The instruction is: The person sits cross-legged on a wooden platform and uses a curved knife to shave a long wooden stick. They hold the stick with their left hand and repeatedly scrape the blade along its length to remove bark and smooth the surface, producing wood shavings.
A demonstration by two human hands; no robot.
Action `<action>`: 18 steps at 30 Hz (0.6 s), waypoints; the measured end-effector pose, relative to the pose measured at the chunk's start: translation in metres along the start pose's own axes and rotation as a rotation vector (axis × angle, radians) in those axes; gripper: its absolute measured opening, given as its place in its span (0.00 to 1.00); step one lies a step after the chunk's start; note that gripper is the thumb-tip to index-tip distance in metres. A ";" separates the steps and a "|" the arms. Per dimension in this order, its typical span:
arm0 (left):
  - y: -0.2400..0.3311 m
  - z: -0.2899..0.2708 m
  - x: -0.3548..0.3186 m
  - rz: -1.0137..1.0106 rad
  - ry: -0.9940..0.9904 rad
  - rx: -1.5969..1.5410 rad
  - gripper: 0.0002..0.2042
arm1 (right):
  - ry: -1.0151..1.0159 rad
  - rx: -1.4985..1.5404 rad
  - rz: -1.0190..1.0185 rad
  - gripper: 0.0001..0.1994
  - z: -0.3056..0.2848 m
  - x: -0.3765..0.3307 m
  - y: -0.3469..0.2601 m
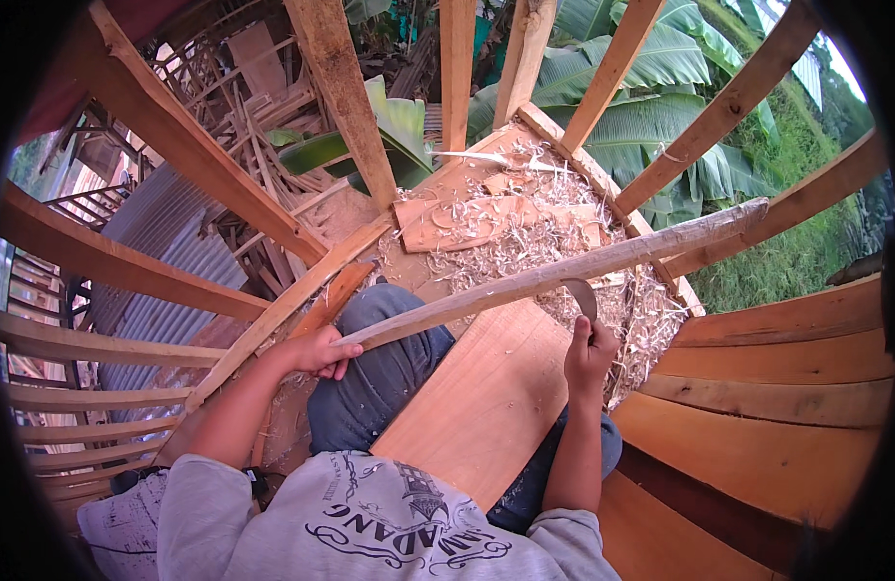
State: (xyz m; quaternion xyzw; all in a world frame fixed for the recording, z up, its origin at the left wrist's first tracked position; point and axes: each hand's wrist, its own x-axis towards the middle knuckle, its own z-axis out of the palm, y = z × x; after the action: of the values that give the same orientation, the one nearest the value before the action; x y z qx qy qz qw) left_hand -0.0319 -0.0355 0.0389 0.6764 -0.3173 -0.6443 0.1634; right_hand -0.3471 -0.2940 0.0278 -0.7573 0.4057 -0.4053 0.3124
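A long, pale, roughly shaved wooden pole [554, 276] slants across in front of me, its far end raised at the upper right. My left hand [321, 351] is closed round the pole's near end, above my left knee. Upright at the right, my right hand [590, 353] grips a knife with a curved dark blade [583, 295]; the handle is mostly hidden in the fist. The blade sits just below the pole's underside; I cannot tell whether it touches. Between my legs lies a broad, smooth wooden board [486, 397].
Curled wood shavings [641, 339] cover the floor ahead, around a flat wood offcut [467, 223]. Slatted wooden railings [341, 87] close in the left and front, and a plank wall [757, 426] stands at the right. Beyond are banana leaves [651, 126] and a corrugated metal sheet [166, 261].
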 end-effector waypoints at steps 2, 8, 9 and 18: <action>0.001 -0.001 0.000 -0.052 -0.006 0.007 0.34 | -0.064 -0.078 0.007 0.20 0.005 -0.005 -0.003; 0.003 -0.004 0.000 -0.073 -0.031 0.051 0.38 | -0.226 -0.231 -0.011 0.23 0.019 -0.010 -0.027; 0.007 -0.004 0.000 -0.087 -0.038 0.057 0.38 | -0.217 -0.215 -0.011 0.23 0.021 -0.011 -0.028; 0.014 0.000 0.004 -0.115 0.061 0.052 0.37 | -0.252 -0.317 -0.046 0.24 0.021 -0.010 -0.034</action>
State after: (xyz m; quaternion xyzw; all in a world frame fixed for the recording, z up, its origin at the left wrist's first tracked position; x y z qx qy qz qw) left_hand -0.0352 -0.0483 0.0446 0.7170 -0.2893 -0.6231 0.1181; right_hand -0.3197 -0.2661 0.0419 -0.8509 0.4046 -0.2452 0.2283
